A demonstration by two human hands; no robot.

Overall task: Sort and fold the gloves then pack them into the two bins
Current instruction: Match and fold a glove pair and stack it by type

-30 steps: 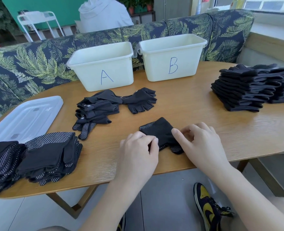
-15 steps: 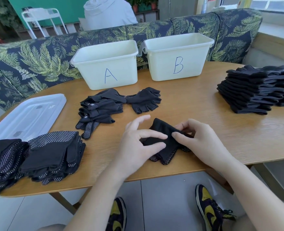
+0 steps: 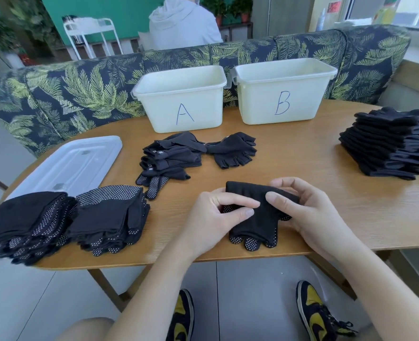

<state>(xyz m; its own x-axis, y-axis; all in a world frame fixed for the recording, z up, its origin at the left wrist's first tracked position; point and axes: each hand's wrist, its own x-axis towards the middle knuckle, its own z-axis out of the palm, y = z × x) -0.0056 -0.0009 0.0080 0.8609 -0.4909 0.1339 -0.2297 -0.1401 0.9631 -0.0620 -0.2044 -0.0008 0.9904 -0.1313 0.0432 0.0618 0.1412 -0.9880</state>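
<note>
A folded black dotted glove lies near the table's front edge. My left hand pinches its left side between thumb and fingers. My right hand grips its right side, thumb on top. Beyond it sits a loose heap of unsorted black gloves with a fingerless pair beside it. Two stacks of folded dotted gloves stand at the front left, and a tall stack of plain black gloves at the right. White bins marked A and B stand at the back; I cannot see inside them.
A white plastic lid lies on the wooden table at the left. A leaf-patterned sofa runs behind the bins, with a person in a grey hoodie beyond it. My yellow-black shoes are under the table.
The glove has been folded over and now lies doubled with its dotted fingertips toward me. Both hands have closed onto its sides; the left fingers were spread half a second ago.
</note>
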